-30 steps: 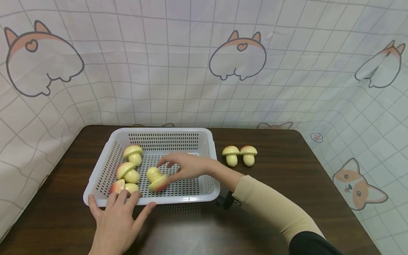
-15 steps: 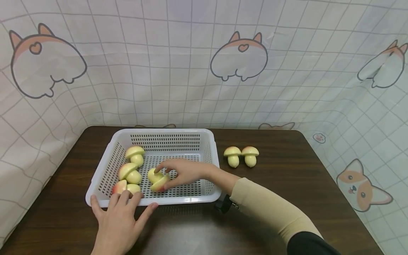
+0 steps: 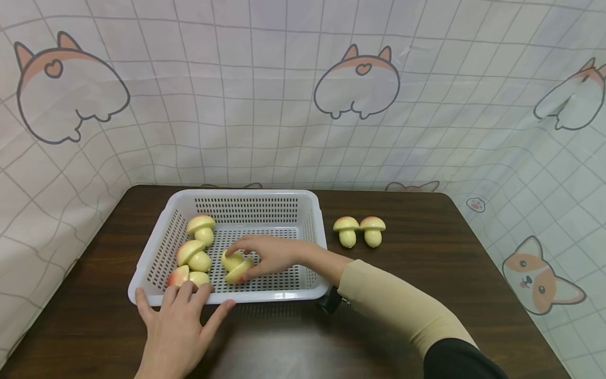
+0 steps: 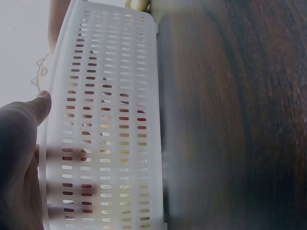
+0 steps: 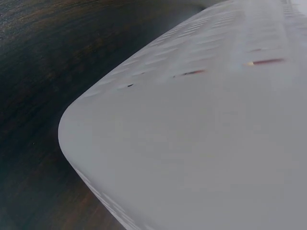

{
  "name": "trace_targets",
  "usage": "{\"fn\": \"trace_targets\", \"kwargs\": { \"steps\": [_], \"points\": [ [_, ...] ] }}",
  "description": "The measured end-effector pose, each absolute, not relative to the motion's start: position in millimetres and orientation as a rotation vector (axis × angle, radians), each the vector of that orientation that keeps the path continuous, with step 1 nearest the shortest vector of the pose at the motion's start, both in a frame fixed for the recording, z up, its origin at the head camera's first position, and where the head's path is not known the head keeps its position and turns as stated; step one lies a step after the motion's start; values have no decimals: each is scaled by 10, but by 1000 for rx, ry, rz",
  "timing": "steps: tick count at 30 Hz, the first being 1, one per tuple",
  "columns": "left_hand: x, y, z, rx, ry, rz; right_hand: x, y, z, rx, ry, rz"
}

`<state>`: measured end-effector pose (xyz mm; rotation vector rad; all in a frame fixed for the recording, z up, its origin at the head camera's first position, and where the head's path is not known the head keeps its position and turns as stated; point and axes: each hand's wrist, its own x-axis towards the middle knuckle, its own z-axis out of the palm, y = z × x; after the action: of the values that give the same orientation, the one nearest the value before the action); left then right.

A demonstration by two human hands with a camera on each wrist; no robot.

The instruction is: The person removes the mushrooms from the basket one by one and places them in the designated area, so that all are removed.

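Observation:
In the head view, my right hand [image 3: 270, 254] reaches into a white slotted plastic basket [image 3: 303, 296]. Its thumb and fingers grip a yellow, red-tinged toy mushroom [image 3: 235, 275], which lies tilted low over the basket floor. My left hand [image 3: 177, 326] holds the basket's front rim at the left, fingers hooked over it and thumb along the outer edge. The left wrist view shows the left hand [image 4: 21, 139] at the rim, beside the slotted wall [image 4: 108, 120]. Only the basket's pale outer corner [image 5: 182, 143] and dark table fill the right wrist view; the right hand is out of sight there.
Several more toy mushrooms [image 3: 194, 255] line the basket's left side, the nearest partly covered by my left fingers. Two others [image 3: 347, 231] stand side by side on the dark wooden table [image 3: 426, 263], right of the basket. A patterned white curtain [image 3: 265, 105] encloses the back and sides.
My right hand has moved slightly left and down, and its fingers have closed around the toy mushroom. The left hand keeps its place on the rim; the head view has shifted a little.

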<state>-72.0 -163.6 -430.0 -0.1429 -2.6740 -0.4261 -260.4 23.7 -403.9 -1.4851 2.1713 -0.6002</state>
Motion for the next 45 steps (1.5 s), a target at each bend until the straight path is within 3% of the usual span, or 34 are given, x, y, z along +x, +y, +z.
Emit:
{"fn": "trace_targets", "kwargs": {
  "steps": [26,45],
  "points": [
    [-719,-1640,-4301,-142,-2667,-432,-2585,221,-4062,-1381,2178,-689],
    [-719,-1642,-4298,-147,-2655,-437,-2618,244,-4119,-1473,1940,-585]
  ]
}}
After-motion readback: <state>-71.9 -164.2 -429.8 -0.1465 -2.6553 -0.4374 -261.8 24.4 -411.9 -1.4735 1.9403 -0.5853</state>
